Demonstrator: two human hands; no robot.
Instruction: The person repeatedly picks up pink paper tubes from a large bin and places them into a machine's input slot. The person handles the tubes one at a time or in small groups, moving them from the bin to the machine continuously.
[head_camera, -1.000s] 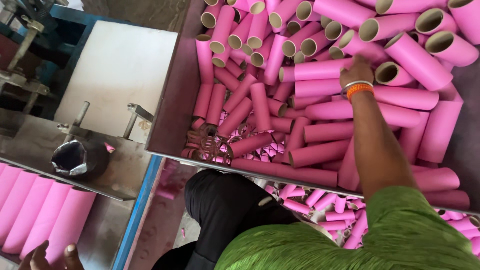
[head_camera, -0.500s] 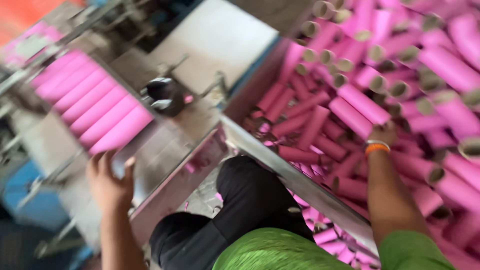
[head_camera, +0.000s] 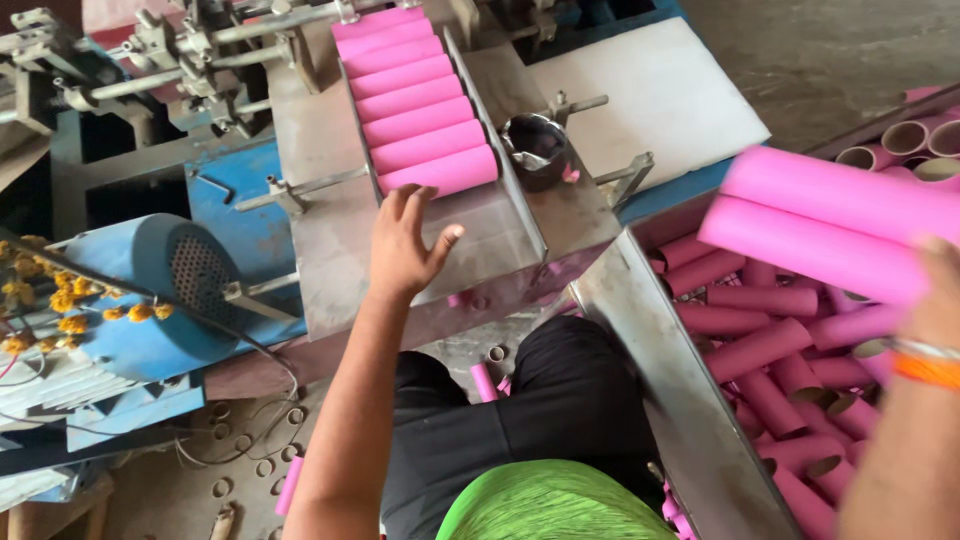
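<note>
Left hand (head_camera: 405, 245): open, fingers spread wide, palm down on the chute (head_camera: 470, 235), holding nothing. Fingertips touch the lowest tube in the row (head_camera: 425, 100), at 12 o'clock from the palm.
Row: approx 7 pink tubes side by side, lying crosswise in the chute, running up & away from the hand.
Right hand (head_camera: 935, 295): blurred at frame edge, 3 o'clock from the left hand, well apart. Seems closed on two tubes (head_camera: 830, 215), grip itself mostly out of view. Orange band (head_camera: 925, 368) & a thin bangle on the wrist.
Two tubes: long, pink, stacked, nearly level, above the bin (head_camera: 640, 330).
Bin: metal-walled, at 4 o'clock from the left hand, full of loose pink tubes w/ brown cardboard insides.
Cup (head_camera: 535, 150): small, dark metal, just beside the chute at 1 o'clock from the left hand.
Motor (head_camera: 160, 285): blue, w/ grille, at 9 o'clock.
Flowers (head_camera: 50, 305): yellow garland, far left.
Floor: cardboard rings & a few pink tubes by the person's knees.
Clothes: green top, black trousers.
</note>
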